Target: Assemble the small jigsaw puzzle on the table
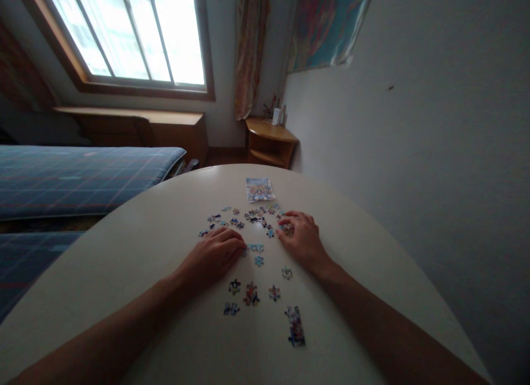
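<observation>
Head view: two bare hands are among jigsaw pieces on a pale, rounded counter (190, 352); a light-blue strip (255, 247) of what look like joined pieces serves as landmark. Closest to the viewer, on the near side of the strip and to its right, lies a joined block (295, 326), its long axis running mostly away from the viewer. Between block and strip, a dark pair (231, 309) and a reddish cluster (251, 294) sit left of the block, and a pale piece (286, 273) lies near-right of the strip. One blue piece (259, 260) lies just on the strip's near side.

The strip's long axis runs left to right. The left hand (219, 251) is nearer to it, fingertips at its left end, fingers bent down; whether that grip pinches a piece, I cannot tell. The right hand (303, 238) is to the strip's right and slightly beyond; its grip looks loosely parted, thumb away from the fingers, over the right edge of the loose pieces (256, 215). These spread beyond the strip, and farther still lies a printed sheet (260, 190).
</observation>
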Available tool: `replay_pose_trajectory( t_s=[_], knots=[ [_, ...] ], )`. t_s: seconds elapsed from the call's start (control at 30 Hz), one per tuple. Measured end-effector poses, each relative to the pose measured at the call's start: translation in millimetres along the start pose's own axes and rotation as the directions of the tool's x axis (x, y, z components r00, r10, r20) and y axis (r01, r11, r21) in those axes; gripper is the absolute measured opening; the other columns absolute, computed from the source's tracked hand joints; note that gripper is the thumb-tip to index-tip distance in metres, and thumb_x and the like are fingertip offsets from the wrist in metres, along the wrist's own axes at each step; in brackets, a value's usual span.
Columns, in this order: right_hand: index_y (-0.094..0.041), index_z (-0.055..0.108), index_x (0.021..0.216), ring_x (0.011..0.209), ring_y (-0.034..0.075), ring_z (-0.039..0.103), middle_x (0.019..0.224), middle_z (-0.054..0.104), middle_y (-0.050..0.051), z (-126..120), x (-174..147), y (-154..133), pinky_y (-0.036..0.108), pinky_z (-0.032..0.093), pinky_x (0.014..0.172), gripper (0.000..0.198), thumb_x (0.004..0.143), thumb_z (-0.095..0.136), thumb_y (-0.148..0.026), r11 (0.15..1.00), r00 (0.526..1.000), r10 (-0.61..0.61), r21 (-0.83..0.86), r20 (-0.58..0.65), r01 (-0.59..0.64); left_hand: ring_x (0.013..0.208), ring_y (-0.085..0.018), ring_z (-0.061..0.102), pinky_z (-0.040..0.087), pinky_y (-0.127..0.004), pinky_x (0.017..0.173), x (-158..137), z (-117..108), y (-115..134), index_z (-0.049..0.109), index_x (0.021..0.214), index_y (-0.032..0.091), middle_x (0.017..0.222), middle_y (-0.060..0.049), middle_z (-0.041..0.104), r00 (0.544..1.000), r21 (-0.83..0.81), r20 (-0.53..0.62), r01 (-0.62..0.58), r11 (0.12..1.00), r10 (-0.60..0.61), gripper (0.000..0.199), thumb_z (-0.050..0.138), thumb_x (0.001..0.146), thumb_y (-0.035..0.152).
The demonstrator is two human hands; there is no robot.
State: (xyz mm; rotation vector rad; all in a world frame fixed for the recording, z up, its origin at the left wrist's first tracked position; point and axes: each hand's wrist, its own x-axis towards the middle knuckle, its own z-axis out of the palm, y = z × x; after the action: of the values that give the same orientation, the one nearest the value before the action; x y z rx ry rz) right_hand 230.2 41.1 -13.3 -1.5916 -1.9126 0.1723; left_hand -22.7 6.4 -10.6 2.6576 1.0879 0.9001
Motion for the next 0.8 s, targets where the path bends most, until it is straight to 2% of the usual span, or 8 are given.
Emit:
replay_pose_trajectory(
  t_s=[0.23, 0.47, 0.63, 0.73, 0.8],
  knots=[
    [-0.023, 0.07, 0.096, 0.113, 0.029, 0.054, 0.104, 0.071, 0.008, -6, 1, -5, 0.049, 0.036, 0.1, 0.015, 0.082, 0.069, -0.025, 0.996, 0.997, -0.062, 0.063, 0.052, 0.058, 0.093, -0.019, 0.062, 0.053, -0.037, 0.086, 1, 0, 1, 0.068, 0.097, 0.02, 0.101, -0.006, 0.069, 1.0, 0.014, 0.012, -0.001, 1.0, 0.001, 0.018, 0.05, 0.098, 0.023],
    [-0.022, 0.068, 0.102, 0.095, 0.022, 0.064, 0.091, 0.073, 0.003, -11, 0, -11, 0.039, 0.047, 0.089, 0.017, 0.085, 0.07, -0.022, 0.963, 0.985, -0.161, 0.229, 0.067, 0.142, 0.091, -0.019, 0.063, 0.054, -0.035, 0.081, 1, -1, 2, 0.067, 0.098, 0.02, 0.099, -0.006, 0.07, 0.999, 0.048, -0.028, -0.017, 0.999, 0.018, 0.016, 0.051, 0.098, 0.021],
    [-0.024, 0.07, 0.099, 0.094, 0.019, 0.066, 0.096, 0.073, 0.003, -7, -4, -14, 0.036, 0.05, 0.089, 0.011, 0.088, 0.068, -0.022, 0.887, 0.94, -0.338, 0.349, 0.042, 0.303, 0.088, -0.019, 0.066, 0.056, -0.034, 0.077, 1, 0, 7, 0.063, 0.104, 0.019, 0.097, -0.006, 0.071, 0.986, 0.079, -0.162, -0.016, 0.997, 0.028, 0.013, 0.052, 0.097, 0.021],
    [-0.027, 0.07, 0.106, 0.097, 0.019, 0.065, 0.098, 0.073, 0.002, -7, -7, -16, 0.036, 0.049, 0.09, 0.016, 0.09, 0.066, -0.023, 0.823, 0.89, -0.452, 0.409, 0.05, 0.395, 0.088, -0.019, 0.067, 0.056, -0.034, 0.078, 2, 1, 12, 0.062, 0.106, 0.02, 0.097, -0.005, 0.071, 0.983, 0.045, -0.177, -0.039, 0.998, 0.047, 0.013, 0.053, 0.097, 0.023],
    [-0.026, 0.068, 0.109, 0.095, 0.018, 0.066, 0.096, 0.073, 0.003, -8, -8, -17, 0.036, 0.05, 0.09, 0.02, 0.09, 0.066, -0.023, 0.813, 0.883, -0.465, 0.424, 0.062, 0.398, 0.089, -0.018, 0.067, 0.056, -0.034, 0.08, 3, 1, 14, 0.062, 0.107, 0.02, 0.098, -0.005, 0.072, 0.982, 0.019, -0.179, -0.053, 0.998, 0.056, 0.013, 0.055, 0.097, 0.024]
  ],
)
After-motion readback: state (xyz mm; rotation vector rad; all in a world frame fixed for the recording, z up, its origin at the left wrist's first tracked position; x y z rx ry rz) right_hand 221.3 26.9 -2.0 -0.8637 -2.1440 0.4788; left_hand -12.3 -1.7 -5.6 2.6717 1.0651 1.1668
